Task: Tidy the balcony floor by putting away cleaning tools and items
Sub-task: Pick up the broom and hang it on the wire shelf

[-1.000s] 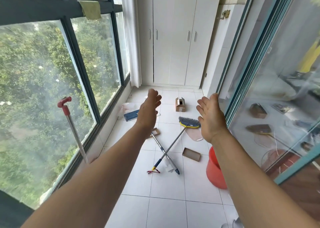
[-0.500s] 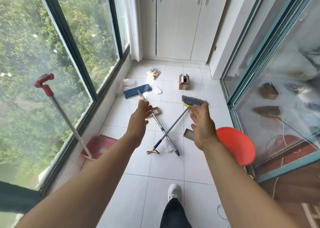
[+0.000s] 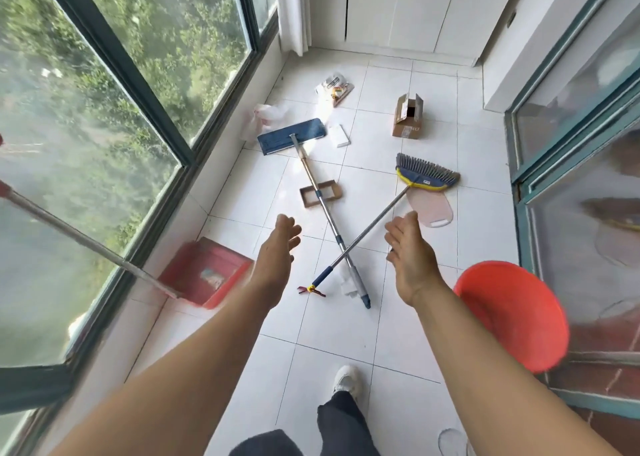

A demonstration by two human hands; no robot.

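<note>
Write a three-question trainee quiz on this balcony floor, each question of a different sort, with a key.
1. True or false: the broom handle and the mop handle cross each other on the floor.
2. Multiple choice: what does the left hand hold? A) the mop B) the dustpan C) nothing
3. Fill in: the basin by the glass door on the right is ___ in colour.

Key: 1 true. 2 C; both the left hand and the right hand are open and empty above the floor. 3 red.
</note>
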